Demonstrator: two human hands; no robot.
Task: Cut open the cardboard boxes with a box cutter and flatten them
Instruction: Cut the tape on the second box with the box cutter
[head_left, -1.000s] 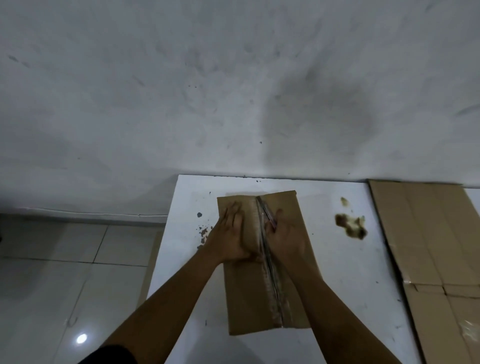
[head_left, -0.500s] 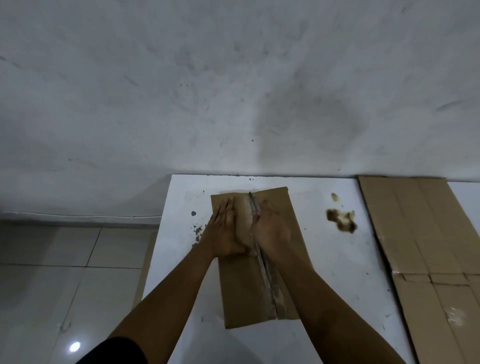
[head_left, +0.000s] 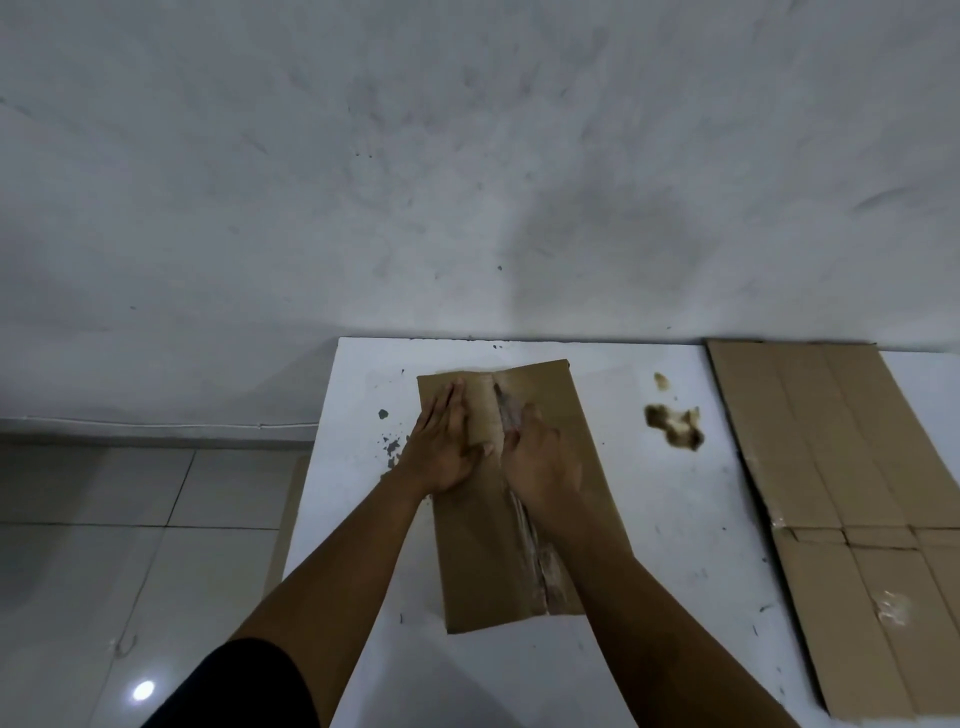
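Brown corrugated cardboard, a small box already collapsed, lies lengthwise in the middle of the white, paint-flecked worktop in the head view, its taped centre seam running from the near edge up to the far edge. Both hands are laid on its far half, one on each side of that seam, and I judge this is to press the panels down so the box stays flat rather than springing back up.

Flat on the panel to the seam's left is the left hand, its fingers straight and close together, thumb angled toward the seam. Hard against the seam on the other side sits the right hand; its knuckles look slightly bent with the fingertips at the tape, but blur keeps me from telling whether they pinch anything.

Well apart to the right, a large flattened brown cardboard sheet lies along the worktop's right edge, likely set aside as finished.

Counted: two hands, one small box under them, one large flattened sheet, one brown smear between the two cardboards. No box cutter shows anywhere. Grey wall stands behind, tiled floor to the left.
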